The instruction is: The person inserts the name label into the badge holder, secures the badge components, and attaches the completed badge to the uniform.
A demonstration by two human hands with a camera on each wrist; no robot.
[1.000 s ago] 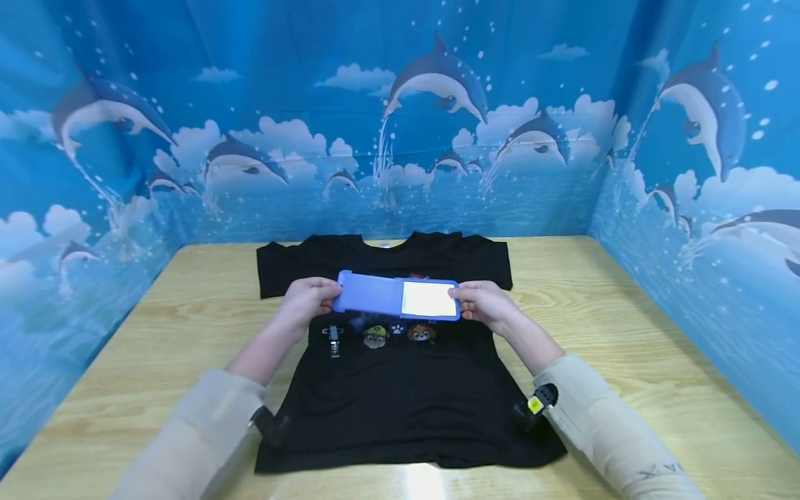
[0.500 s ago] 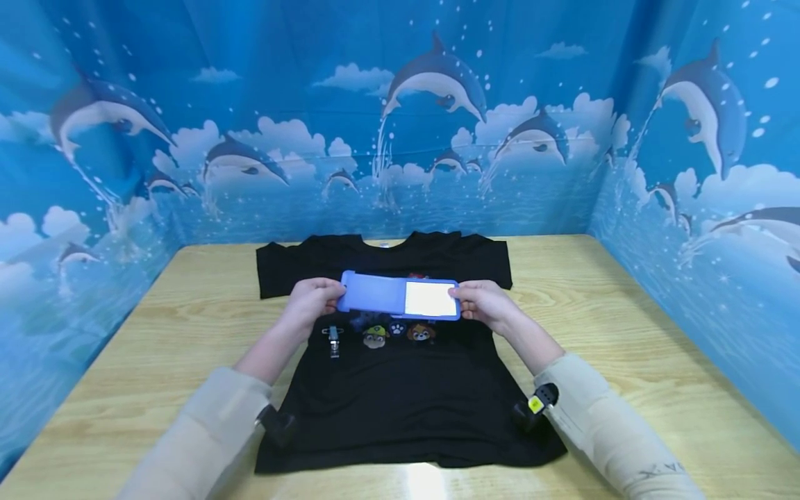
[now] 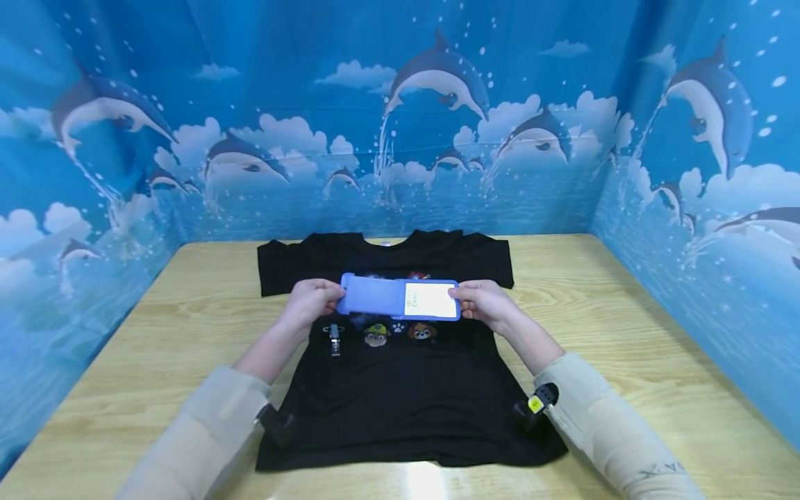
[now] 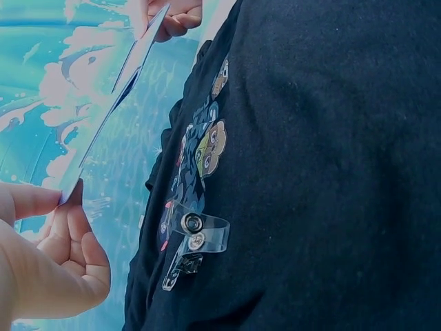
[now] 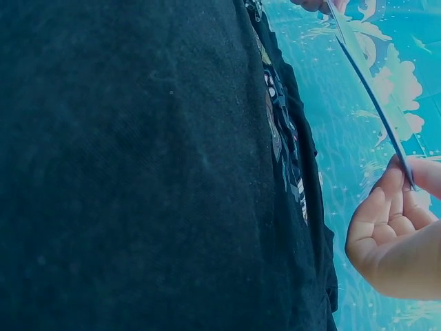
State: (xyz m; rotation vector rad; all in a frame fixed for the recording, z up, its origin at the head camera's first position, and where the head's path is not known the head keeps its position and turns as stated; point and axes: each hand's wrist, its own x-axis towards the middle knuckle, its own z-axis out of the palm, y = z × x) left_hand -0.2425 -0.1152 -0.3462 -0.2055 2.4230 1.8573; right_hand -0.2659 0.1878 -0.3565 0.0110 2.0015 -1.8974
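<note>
Above a black T-shirt (image 3: pixel 400 410), both hands stretch out a blue ID card holder (image 3: pixel 373 295). Its right part bears a white card (image 3: pixel 431 301) with small lettering reading roughly "ID CARD". My left hand (image 3: pixel 309 304) pinches the holder's left end between thumb and fingers. At the opposite end, my right hand (image 3: pixel 487 305) pinches the edge, its thumb over the card's margin. The left wrist view shows the holder (image 4: pixel 103 127) nearly edge-on, apart from the shirt. A badge clip (image 4: pixel 207 231) with a clear snap strap lies on the shirt below the left hand.
The T-shirt lies spread on a wooden table (image 3: pixel 187 312), printed with cartoon dog faces (image 3: pixel 376 336). Behind and at the sides hangs a blue dolphin curtain (image 3: pixel 281 69). Wrist-worn cameras (image 3: pixel 542 398) sit over the sleeves.
My left hand has shifted slightly right with the holder's left part, while the right hand stays nearly still. The glare on the card has changed, and its lettering now shows.
</note>
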